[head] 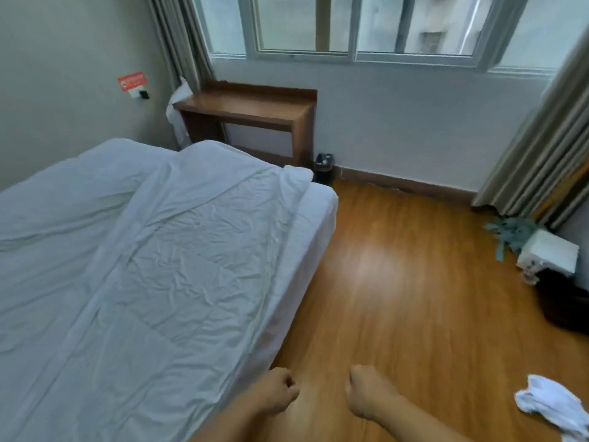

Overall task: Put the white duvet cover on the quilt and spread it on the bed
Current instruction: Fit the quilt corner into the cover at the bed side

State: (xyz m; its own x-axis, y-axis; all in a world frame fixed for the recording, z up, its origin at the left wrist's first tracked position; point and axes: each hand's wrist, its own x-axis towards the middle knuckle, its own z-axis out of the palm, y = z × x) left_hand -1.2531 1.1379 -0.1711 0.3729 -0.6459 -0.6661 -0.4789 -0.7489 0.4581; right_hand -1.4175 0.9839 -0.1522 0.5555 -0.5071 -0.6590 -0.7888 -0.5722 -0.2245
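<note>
Hands first: the left hand (276, 394) and right hand (366, 390) hover over the wooden floor (414, 282) just beside the bed (314, 224), both with fingers curled into loose fists and nothing in either grip. On the bed, the white duvet cover (191, 237) lies flat and wrinkled along the near side, its far corner bunched near the mattress end. A squarish, more crumpled patch in its middle suggests something beneath or inside, but I cannot tell whether the quilt (60, 193) is already inside; the smoother white layer further left may be it. Judging by this, spreading and smoothing are left at least. Further off, a crumpled white cloth (554, 406) lies on the floor, and a wooden worktop (248, 106) stands under the window.
</note>
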